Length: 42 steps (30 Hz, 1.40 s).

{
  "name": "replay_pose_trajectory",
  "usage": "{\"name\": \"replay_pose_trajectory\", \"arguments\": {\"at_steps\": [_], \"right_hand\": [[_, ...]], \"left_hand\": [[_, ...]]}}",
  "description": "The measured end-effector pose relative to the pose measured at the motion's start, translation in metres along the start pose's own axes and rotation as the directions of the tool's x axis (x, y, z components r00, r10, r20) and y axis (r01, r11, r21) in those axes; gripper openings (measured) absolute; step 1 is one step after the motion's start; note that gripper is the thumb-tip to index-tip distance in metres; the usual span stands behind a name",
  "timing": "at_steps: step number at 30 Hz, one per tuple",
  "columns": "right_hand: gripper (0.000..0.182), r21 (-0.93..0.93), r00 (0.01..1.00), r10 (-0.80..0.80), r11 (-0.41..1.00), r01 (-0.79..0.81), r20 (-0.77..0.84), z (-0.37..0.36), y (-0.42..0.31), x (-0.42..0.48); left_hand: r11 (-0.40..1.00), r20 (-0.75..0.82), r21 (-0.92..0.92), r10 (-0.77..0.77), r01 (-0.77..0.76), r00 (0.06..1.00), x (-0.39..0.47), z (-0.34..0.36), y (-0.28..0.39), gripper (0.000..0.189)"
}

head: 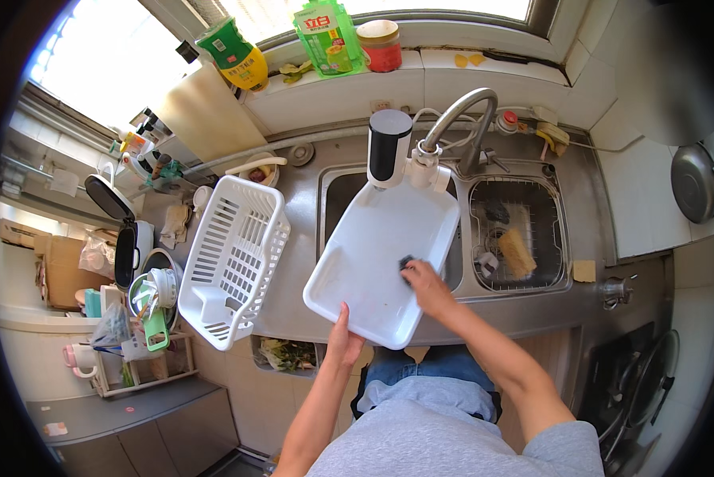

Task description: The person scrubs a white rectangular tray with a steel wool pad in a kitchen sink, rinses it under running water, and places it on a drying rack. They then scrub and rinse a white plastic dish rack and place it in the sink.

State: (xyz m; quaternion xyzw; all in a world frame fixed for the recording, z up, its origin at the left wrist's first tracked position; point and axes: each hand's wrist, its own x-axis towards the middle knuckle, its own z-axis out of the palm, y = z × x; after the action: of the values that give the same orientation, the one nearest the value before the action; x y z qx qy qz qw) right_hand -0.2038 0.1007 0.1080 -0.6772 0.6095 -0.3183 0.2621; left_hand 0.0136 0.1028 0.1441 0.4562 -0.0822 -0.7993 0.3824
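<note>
A white plastic tray (369, 250) lies tilted across the left sink basin (345, 188), its far end under the faucet. My left hand (343, 341) grips the tray's near edge, thumb on top and fingers underneath. Pinched in my right hand (429, 289) is a dark scrubbing pad (406, 262), pressed against the tray's inner surface. A few small dark specks lie on the tray near its front. The tray hides most of the left basin.
A white slatted dish rack (231, 256) stands left on the steel counter. A faucet with a white attachment (422, 164) overhangs the tray. The right basin (517, 223) holds a wire rack and a yellow sponge (517, 253). Bottles (328, 42) line the sill.
</note>
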Motion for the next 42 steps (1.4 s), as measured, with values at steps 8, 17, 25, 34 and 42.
{"name": "replay_pose_trajectory", "arguments": {"at_steps": [8, 17, 25, 34, 42], "right_hand": [[0.030, 0.156, 0.933, -0.357, 0.925, 0.346, 0.051, 0.015, -0.011, 0.012], [0.027, 0.193, 0.848, -0.530, 0.832, 0.520, -0.001, 0.027, -0.075, 0.006], [0.032, -0.089, 0.968, -0.110, 0.992, 0.092, -0.226, 0.021, -0.031, 0.048], [0.022, -0.133, 0.942, -0.080, 0.990, 0.038, -0.327, 0.006, 0.011, 0.073], [0.029, 0.262, 0.886, -0.450, 0.873, 0.411, 0.110, 0.043, -0.069, 0.011]], "left_hand": [[0.999, -0.017, 0.037, 0.030, -0.029, 0.999, -0.010, -0.012, 0.023, 0.046], [0.984, -0.015, 0.175, -0.012, 0.014, 1.000, -0.016, -0.025, 0.052, 0.048], [0.957, 0.000, 0.289, 0.028, -0.027, 1.000, -0.025, -0.015, 0.074, 0.051], [0.962, 0.040, 0.272, -0.014, 0.002, 0.999, -0.034, -0.036, 0.088, 0.059], [0.996, -0.018, 0.090, 0.021, -0.019, 1.000, -0.016, -0.064, 0.078, 0.062]]}}
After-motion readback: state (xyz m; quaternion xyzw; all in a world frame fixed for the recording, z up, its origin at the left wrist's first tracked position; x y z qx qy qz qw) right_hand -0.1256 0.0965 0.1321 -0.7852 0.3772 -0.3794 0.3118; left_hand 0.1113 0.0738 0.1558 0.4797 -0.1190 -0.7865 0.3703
